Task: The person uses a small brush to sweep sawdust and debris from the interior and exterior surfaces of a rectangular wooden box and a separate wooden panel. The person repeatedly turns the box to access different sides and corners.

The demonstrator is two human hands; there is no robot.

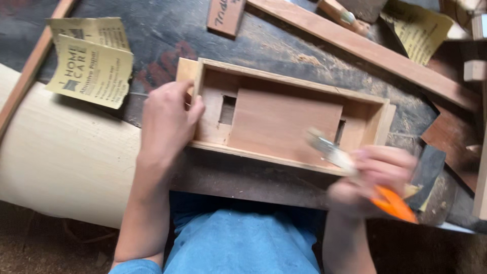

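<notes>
Here the left hand [167,122] clamps its fingers over the left end wall of the shallow rectangular wooden box [289,86] on the dark workbench [152,30]. At the box's right near edge, the blurred right hand [373,175] grips an orange-handled paintbrush [355,170], bristles inside; yellow sandpaper sheets [91,66] lie well left.

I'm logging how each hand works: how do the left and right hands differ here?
The left hand is sharp in the picture and grips the end wall of the wooden box; the right hand is blurred. The left hand holds no tool; the right hand holds an orange-handled brush, bristles inside the box. Both are bare.
</notes>
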